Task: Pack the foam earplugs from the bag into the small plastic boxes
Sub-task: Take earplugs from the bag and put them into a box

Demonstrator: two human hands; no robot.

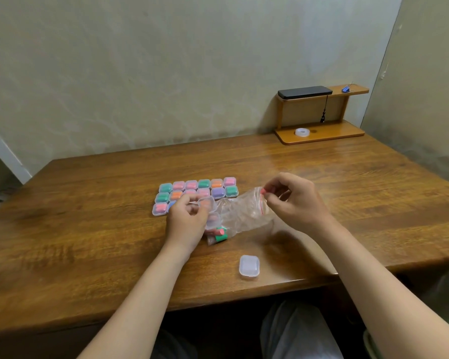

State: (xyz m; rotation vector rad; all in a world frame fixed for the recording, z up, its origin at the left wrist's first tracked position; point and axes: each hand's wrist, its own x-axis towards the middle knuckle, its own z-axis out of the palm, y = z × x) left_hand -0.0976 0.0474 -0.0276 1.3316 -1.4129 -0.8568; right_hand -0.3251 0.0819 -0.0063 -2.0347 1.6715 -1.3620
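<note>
Nearest the front edge of the table (88, 255), an empty box (249, 266) is seen. Further in, an open box (209, 206) is held in the left hand (187, 221), apparently with fingers curled round it, though the grip is partly hidden. A pink earplug (263, 191) is pinched by the right hand (293, 200) at the mouth of the bag (244, 213); other earplugs (219, 234) lie in its bottom corner. Filled boxes (197, 190) are ranged behind. The foam is judged light and squashy, best taken gently at the middle. No writing can be read.
</note>
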